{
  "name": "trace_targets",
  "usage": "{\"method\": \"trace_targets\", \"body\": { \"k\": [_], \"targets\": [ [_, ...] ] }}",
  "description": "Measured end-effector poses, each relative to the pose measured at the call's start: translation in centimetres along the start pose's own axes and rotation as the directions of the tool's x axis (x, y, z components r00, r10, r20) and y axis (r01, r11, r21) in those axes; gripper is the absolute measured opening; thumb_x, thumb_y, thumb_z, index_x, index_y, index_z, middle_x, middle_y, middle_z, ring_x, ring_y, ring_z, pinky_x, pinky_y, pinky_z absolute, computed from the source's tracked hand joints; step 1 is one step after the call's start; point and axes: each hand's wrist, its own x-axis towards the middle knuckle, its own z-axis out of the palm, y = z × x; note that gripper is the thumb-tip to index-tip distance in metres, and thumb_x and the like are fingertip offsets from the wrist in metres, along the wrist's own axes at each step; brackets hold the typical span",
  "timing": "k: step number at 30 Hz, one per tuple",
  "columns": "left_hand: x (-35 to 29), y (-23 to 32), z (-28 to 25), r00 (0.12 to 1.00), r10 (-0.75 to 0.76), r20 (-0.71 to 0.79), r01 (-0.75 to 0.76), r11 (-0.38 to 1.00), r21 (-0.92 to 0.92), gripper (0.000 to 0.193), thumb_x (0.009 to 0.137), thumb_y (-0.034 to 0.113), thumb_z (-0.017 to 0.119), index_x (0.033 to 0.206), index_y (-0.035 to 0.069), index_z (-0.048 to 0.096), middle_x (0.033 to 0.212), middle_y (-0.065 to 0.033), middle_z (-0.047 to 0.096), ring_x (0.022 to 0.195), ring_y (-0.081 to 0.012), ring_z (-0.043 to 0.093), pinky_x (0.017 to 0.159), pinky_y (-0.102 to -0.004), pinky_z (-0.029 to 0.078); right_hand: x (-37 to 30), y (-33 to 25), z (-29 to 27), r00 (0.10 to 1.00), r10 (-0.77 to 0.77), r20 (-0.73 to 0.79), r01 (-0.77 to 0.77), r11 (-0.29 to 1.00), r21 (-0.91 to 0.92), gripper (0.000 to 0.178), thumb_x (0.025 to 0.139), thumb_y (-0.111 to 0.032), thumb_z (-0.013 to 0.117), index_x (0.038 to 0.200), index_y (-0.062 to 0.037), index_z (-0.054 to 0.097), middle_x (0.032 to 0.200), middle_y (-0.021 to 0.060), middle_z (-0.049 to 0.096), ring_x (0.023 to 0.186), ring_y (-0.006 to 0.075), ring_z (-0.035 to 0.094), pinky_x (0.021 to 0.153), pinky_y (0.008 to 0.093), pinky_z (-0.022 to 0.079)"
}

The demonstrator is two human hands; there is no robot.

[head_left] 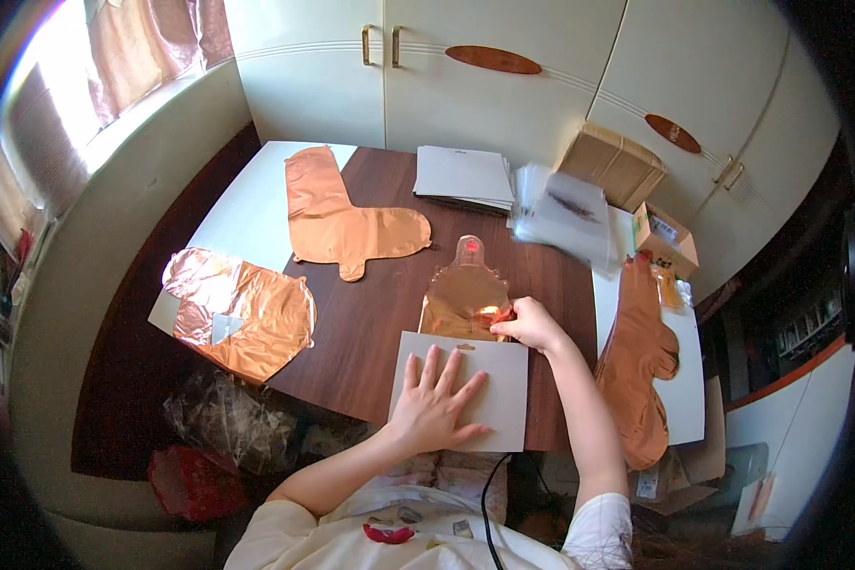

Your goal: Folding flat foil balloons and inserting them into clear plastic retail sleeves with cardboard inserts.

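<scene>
A copper foil balloon (pixel 464 296) with a rounded tab at its far end lies flat in front of me, its near part hidden by a white card (pixel 505 389). The card has a hang slot near its far edge. My left hand (pixel 437 404) lies flat on the card with its fingers spread. At the balloon's right edge, just past the card, my right hand (pixel 532 326) pinches the foil between closed fingers.
More copper foil balloons lie at the table's far left (pixel 351 218), left (pixel 247 309) and right (pixel 641 370). Along the back are white cards (pixel 461 176), clear plastic bags (pixel 565 218), a brown stack (pixel 613 163) and a small open box (pixel 663 242). Crumpled plastic (pixel 233 418) sits below the left edge.
</scene>
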Motion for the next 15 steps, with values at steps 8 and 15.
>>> {"method": "trace_targets", "body": {
  "k": [8,15],
  "targets": [
    [-0.1,-0.1,0.0,1.000,0.001,-0.001,-0.001,1.000,-0.009,0.075,0.079,0.069,0.042,0.138,0.023,0.038,0.141,-0.0239,0.031,0.129,-0.0490,0.025,0.099,-0.0654,0.020,-1.7,1.1,0.8,0.958,-0.287,0.000,0.272,0.907,0.323,0.009,0.080,-0.006,0.067,0.086,-0.0012,0.063,0.088,0.0052,0.067,0.078,0.0108,0.060,0.073,0.0253,0.047],
    [0.1,-0.1,-1.1,0.985,-0.029,0.170,0.032,0.999,-0.015,0.075,0.079,0.069,0.041,0.138,0.023,0.038,0.141,-0.0243,0.031,0.129,-0.0493,0.026,0.099,-0.0657,0.019,-4.8,-0.8,1.6,0.815,-0.574,-0.077,0.567,0.818,-0.099,0.010,0.078,-0.002,0.065,0.085,-0.0036,0.057,0.096,0.0116,0.067,0.088,0.0218,0.066,0.075,0.0325,0.052]
  ]
}}
